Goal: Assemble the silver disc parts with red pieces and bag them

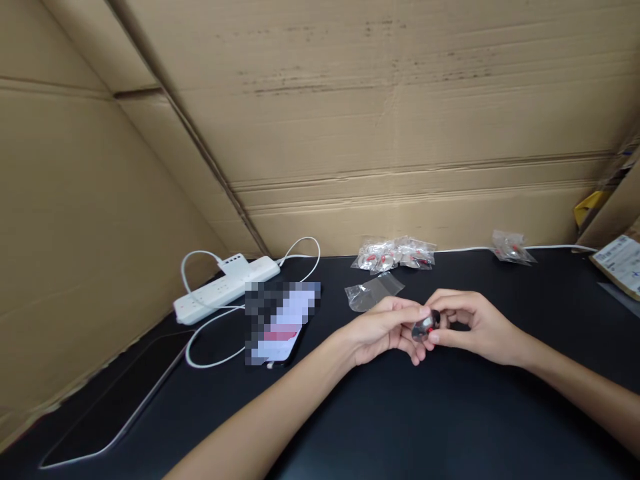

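Between my two hands, above the black table, is a small dark, shiny rounded object with a red spot [425,325]; its exact kind I cannot make out. My left hand [385,328] pinches it from the left, thumb on top. From the other side my right hand [473,327] grips it with thumb and fingers, some of them hidden behind it. Just beyond my left hand lies a clear plastic bag [374,291], flat on the table. Farther back is a cluster of clear packets [395,255] with small red and pale items inside.
A single packet [511,248] lies at the back right, near a labelled parcel [620,263]. To the left are a white power strip [225,290] with cables, a phone [285,327] with a blurred screen, and a dark tablet [120,400]. Cardboard walls [400,120] enclose the table.
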The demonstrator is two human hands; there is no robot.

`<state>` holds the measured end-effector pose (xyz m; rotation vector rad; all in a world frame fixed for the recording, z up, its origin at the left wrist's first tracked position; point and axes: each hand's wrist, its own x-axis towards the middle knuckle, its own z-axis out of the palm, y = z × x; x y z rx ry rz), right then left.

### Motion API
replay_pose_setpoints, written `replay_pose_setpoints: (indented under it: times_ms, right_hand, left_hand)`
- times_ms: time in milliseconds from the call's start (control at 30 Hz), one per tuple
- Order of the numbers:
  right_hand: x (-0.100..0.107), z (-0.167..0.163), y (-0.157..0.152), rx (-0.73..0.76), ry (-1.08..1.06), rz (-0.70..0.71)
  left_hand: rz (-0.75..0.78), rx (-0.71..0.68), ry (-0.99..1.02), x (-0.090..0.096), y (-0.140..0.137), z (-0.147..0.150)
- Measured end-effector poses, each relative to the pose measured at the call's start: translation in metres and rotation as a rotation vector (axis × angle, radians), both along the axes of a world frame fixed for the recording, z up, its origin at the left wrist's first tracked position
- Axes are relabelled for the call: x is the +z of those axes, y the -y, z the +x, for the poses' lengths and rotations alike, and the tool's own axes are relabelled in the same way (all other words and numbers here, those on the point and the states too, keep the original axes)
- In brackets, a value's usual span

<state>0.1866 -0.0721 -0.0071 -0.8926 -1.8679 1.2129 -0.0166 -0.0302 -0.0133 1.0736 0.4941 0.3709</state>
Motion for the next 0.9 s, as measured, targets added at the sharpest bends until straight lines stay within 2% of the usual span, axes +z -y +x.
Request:
replay_pose_setpoints:
  times_ms: [100, 300, 500, 700, 900]
  right_hand:
    - [0.001, -0.001, 0.001, -0.012, 0.025, 0.051]
    - [0.002, -0.001, 0.005, 0.056, 0.071, -0.01]
    - [0.01, -0.002, 0.007, 0.074, 0.17, 0.173]
    - [0.009, -0.005, 0.008, 0.059, 0.183, 0.156]
    - [0.006, -0.004, 0.008, 0.079, 0.119, 0.064]
  left_hand:
    - [0.004, -0.003, 0.0, -0.001, 0.0, 0.0]
    - [-0.027, -0.073, -0.026, -0.001, 0.0, 0.0]
    - [0.011, -0.117, -0.022, 0.001, 0.001, -0.002]
    - [0.03, -0.099, -0.056, 0.001, 0.001, -0.002]
    - [0.054, -0.165, -0.073, 0.003, 0.003, -0.002]
